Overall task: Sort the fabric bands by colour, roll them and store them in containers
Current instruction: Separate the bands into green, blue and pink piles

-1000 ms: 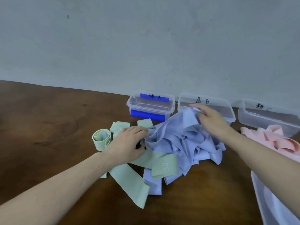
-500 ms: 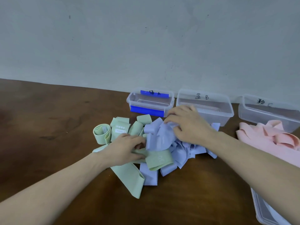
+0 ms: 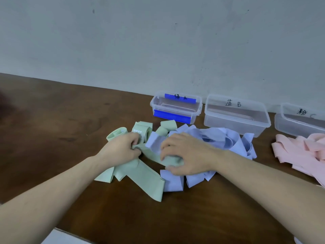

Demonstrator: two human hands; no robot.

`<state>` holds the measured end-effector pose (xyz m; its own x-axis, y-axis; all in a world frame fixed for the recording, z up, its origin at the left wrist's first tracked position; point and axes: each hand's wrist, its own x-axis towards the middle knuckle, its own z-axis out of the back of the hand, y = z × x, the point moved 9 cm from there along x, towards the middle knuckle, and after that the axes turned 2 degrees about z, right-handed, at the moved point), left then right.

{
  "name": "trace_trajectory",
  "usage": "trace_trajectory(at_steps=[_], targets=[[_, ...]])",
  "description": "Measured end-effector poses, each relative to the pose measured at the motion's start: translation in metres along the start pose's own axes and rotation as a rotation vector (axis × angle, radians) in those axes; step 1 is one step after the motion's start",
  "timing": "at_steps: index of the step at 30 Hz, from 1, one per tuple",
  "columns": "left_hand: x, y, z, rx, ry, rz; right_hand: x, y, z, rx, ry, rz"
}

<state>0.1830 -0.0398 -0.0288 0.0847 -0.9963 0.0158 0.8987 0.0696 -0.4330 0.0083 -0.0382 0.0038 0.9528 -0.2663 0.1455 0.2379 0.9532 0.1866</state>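
Soft matt cloth everywhere: green bands (image 3: 147,180), lilac bands (image 3: 226,140), pink bands (image 3: 302,152). Beneath them, a dark wooden table (image 3: 52,120) with a faint sheen. Behind, clear glossy plastic boxes (image 3: 235,118) against a rough matt wall (image 3: 158,41).

Hidden and cut-off parts

The right hand (image 3: 187,155) covers where green band (image 3: 149,180) and lilac bands (image 3: 226,141) overlap; the third container (image 3: 299,124) and pink bands (image 3: 302,152) run off the right edge; the containers' handwritten labels are too small to read surely
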Motion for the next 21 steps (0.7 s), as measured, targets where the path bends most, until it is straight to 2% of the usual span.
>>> trace_trajectory(at_steps=[5, 8, 11, 15, 18, 21], targets=[[0.004, 0.015, 0.004, 0.012, -0.066, 0.074, -0.019, 0.007, -0.023, -0.196, 0.193, 0.120], [0.005, 0.013, 0.005, -0.005, -0.110, 0.067, -0.022, -0.005, -0.023, -0.211, 0.088, 0.104], [0.007, 0.006, 0.007, -0.033, -0.140, 0.040, -0.028, -0.032, -0.010, -0.162, -0.026, -0.046], [0.011, -0.009, 0.005, 0.033, -0.166, -0.057, -0.046, -0.068, 0.001, 0.055, -0.021, -0.305], [0.014, -0.015, 0.005, 0.036, -0.179, -0.065, -0.066, -0.092, 0.008, 0.095, -0.038, -0.428], [0.014, -0.019, 0.006, 0.125, -0.217, -0.106, -0.087, -0.118, 0.015, 0.136, -0.124, -0.594]])
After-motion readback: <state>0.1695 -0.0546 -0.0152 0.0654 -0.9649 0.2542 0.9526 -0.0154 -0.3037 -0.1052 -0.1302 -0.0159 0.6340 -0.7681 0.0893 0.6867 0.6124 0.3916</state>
